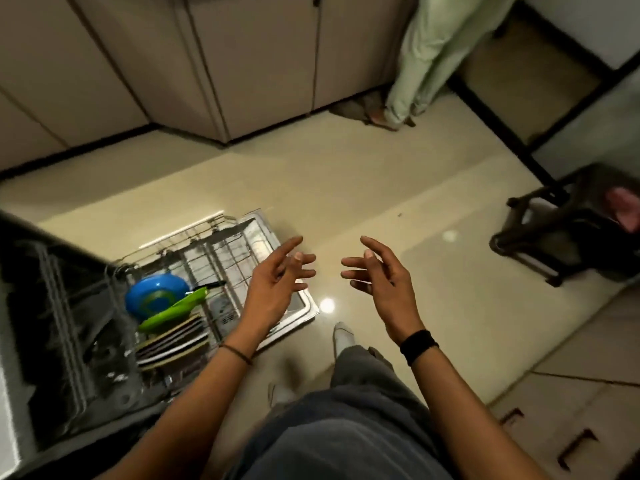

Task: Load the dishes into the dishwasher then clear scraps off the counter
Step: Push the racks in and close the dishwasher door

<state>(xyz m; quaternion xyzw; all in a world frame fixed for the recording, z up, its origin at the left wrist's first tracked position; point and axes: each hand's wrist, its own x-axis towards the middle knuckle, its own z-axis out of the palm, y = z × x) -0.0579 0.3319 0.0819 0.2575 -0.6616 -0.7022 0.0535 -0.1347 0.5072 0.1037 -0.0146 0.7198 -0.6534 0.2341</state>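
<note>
The dishwasher tub (52,323) on the left is basically a dark smear and runs off the frame, so no clue what's inside. The left hand (277,282) covers part of the lower rack (221,251). The stool (554,244) on the right is cut off with some pinkish blur (623,209) on it, and the other person (426,57) up top is only legs.
</note>
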